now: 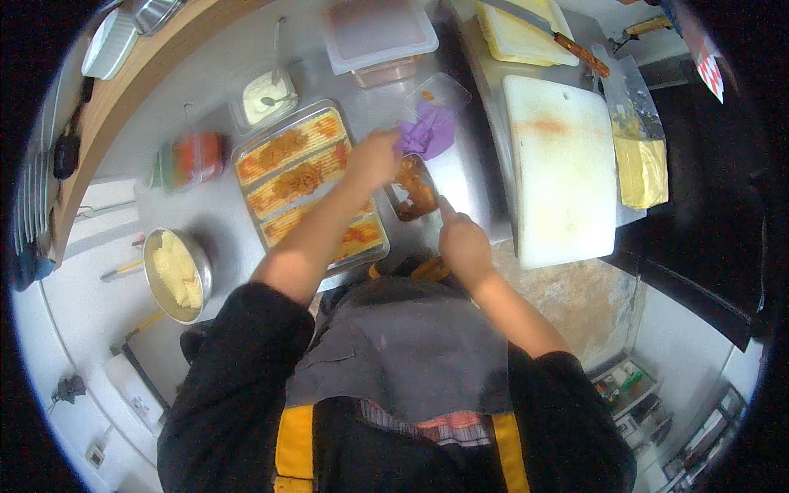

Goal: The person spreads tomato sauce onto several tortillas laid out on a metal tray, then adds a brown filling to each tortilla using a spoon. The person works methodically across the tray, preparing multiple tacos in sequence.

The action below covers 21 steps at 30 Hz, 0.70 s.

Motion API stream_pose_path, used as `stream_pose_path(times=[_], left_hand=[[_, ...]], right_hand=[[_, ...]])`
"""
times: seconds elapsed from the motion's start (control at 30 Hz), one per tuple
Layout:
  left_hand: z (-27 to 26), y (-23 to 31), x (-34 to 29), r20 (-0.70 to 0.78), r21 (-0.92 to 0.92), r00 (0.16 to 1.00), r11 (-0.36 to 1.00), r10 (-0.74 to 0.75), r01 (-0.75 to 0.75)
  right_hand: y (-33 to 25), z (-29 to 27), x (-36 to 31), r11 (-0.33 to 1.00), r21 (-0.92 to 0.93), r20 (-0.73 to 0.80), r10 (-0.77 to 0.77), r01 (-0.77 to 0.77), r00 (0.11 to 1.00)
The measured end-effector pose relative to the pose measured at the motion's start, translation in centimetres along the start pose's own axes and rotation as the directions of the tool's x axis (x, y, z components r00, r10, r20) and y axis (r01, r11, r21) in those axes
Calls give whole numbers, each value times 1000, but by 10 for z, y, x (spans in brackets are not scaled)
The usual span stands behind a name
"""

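A small tub (433, 214) of chunky orange-brown filling lies between my hands. My left hand (376, 158) is closed at the tub's far left corner, its fingertips by a crumpled purple cloth (434, 131); motion blur hides what it grips. At the tub's right rim, my right hand (464, 246) is closed with the index finger stretched toward the filling; what lies under its fingers is hidden. Left of the tub, partly under my left forearm, a metal tray (243, 191) carries three rows of ridged yellow pasta-like pieces (316, 130) topped with the same orange-brown filling.
Behind the tray stands a white cream tub (267, 100) with a spoon. A red-filled container (197, 156) and a metal bowl (207, 279) of grated yellow food are left. Lidded boxes (380, 37) stand behind; a white cutting board (563, 177) and a wooden-handled knife (579, 53) are right.
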<state>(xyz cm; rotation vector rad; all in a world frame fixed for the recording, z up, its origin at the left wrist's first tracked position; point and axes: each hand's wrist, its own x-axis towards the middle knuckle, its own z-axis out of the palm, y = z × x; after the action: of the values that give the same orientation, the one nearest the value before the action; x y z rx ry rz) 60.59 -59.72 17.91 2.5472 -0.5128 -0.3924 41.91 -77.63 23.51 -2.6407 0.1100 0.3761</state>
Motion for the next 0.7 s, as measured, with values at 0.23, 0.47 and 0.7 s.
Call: stream_pose_path(times=[0.23, 0.47, 0.7], left_hand=[[6, 1, -85, 83, -36, 996, 999, 21, -19], [19, -7, -93, 143, -72, 990, 997, 19, -9], [23, -14, -93, 128, -49, 990, 997, 62, -56]], right_hand=[[-28, 13, 21, 990, -130, 86, 72, -60, 994], [-42, 25, 33, 986, -166, 240, 60, -20, 969], [-41, 38, 32, 998, -51, 250, 40, -28, 967]])
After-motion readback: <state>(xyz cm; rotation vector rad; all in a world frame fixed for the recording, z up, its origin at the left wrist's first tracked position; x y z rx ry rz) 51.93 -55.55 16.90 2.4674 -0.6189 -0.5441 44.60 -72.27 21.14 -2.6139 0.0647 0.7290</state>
